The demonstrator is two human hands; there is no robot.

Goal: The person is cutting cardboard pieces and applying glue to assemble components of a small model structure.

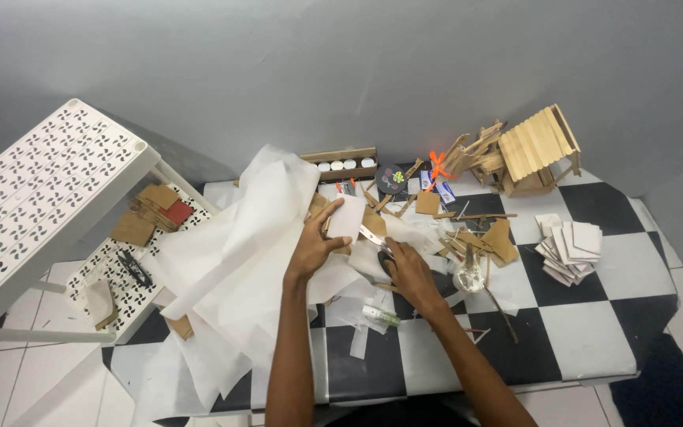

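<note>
Fingers of our left hand (pixel 315 247) pinch a small white paper rectangle (pixel 347 218); at three o'clock, our right hand (pixel 409 273) grips silver scissors (pixel 374 236).

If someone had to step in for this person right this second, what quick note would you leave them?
Left hand holds a small white paper piece up over the checkered table. Right hand grips scissors, blades at the piece's lower edge. Big white paper sheets lie heaped on the left. Stack of cut white squares sits on the right; stick house stands at the back. Cut looks barely begun; cardboard scraps lie loose.
</note>
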